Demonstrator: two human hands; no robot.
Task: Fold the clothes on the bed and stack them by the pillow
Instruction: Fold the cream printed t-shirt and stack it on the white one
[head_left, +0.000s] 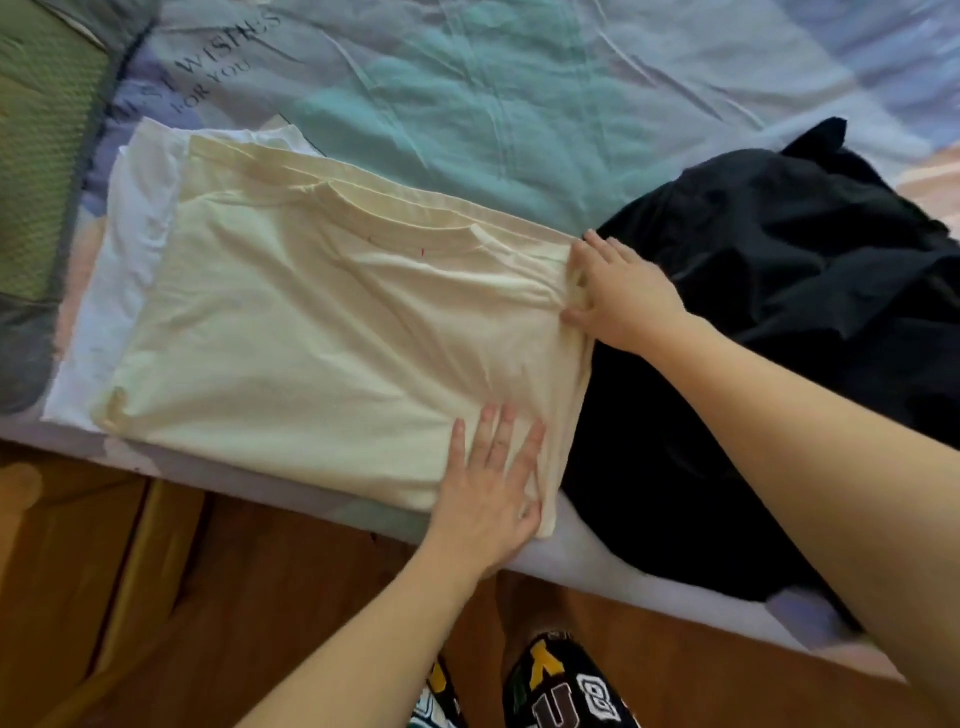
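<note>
A folded cream T-shirt (322, 332) lies on top of a folded white garment (132, 234) near the bed's front edge, next to a green pillow (44, 171) at the far left. My left hand (493, 483) presses flat on the cream shirt's near right corner, fingers straight. My right hand (618, 291) grips the shirt's right edge, with the cloth bunched under its fingers and thumb. A heap of unfolded black clothes (769, 332) sits to the right, partly under my right forearm.
The bed is covered by a pastel patchwork sheet (493, 104) with printed lettering at the upper left. Below the bed edge is a wooden floor (218, 597). My legs in patterned trousers (561, 686) stand close to the bed.
</note>
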